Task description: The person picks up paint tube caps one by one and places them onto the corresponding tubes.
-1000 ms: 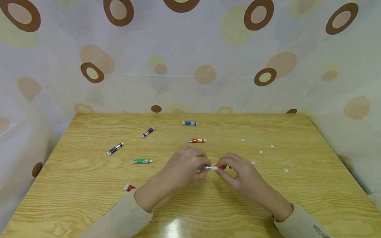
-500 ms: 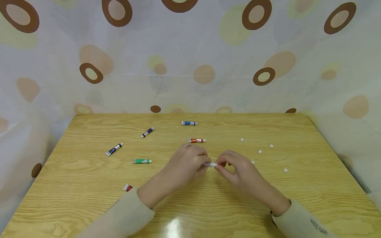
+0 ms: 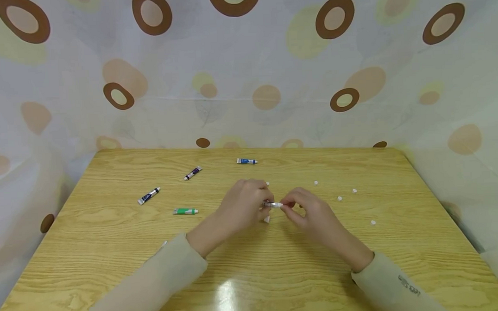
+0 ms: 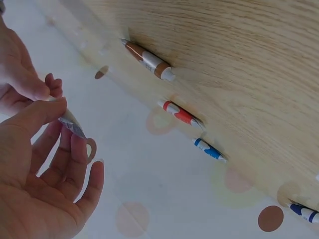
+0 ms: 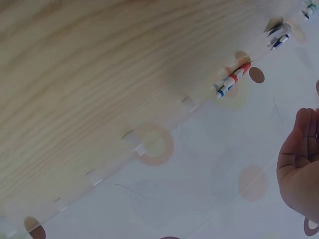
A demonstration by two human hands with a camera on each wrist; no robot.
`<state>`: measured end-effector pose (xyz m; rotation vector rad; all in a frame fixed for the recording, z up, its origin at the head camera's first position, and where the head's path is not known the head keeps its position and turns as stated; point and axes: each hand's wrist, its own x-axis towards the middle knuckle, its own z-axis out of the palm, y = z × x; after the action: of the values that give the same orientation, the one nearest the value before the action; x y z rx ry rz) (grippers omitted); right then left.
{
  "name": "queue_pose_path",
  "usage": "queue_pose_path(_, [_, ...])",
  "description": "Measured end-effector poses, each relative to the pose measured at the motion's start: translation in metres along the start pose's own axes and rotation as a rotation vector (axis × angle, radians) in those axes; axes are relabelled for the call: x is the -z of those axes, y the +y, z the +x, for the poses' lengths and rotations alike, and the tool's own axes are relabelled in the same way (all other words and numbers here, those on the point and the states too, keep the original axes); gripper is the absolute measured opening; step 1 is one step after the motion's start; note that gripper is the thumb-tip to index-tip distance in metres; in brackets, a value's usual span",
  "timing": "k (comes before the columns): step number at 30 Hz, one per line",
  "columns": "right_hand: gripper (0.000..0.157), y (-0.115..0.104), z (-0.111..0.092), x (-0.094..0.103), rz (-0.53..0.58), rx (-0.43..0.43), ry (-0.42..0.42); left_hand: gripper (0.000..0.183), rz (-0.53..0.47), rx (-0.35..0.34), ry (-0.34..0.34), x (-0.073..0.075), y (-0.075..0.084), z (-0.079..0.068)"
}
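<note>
Wooden table point(image 3: 296, 283), circle-patterned curtain point(image 3: 236, 54) behind

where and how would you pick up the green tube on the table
Probably pinch it at mid-body from above, across its narrow width: the green tube lies flat on the table, slim, its ends pointing left and right in the head view, with nothing touching its long sides.

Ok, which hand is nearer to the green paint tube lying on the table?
The left. The left hand is just to the right of the green paint tube, apart from it; the right hand is farther right, beyond the left.
</note>
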<state>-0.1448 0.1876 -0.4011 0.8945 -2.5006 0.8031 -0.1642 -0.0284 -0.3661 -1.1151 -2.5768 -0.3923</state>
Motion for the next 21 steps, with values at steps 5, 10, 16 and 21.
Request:
queue_pose_path(5, [0.013,0.010,-0.002,0.005,-0.032,-0.033,0.026,0.006,-0.018,0.030,-0.014,-0.003,-0.008,0.006])
queue_pose_path(10, [0.015,0.022,-0.005,0.011,-0.041,-0.094,0.023,0.006,-0.081,0.106,-0.064,-0.007,-0.016,0.014])
queue_pose_path(16, [0.015,0.034,-0.009,0.014,-0.038,-0.198,-0.027,0.008,-0.094,0.173,-0.124,-0.014,-0.027,0.021])
queue_pose_path(21, [0.017,0.041,-0.012,0.016,-0.032,-0.246,-0.064,0.012,-0.107,0.220,-0.175,-0.023,-0.037,0.025])
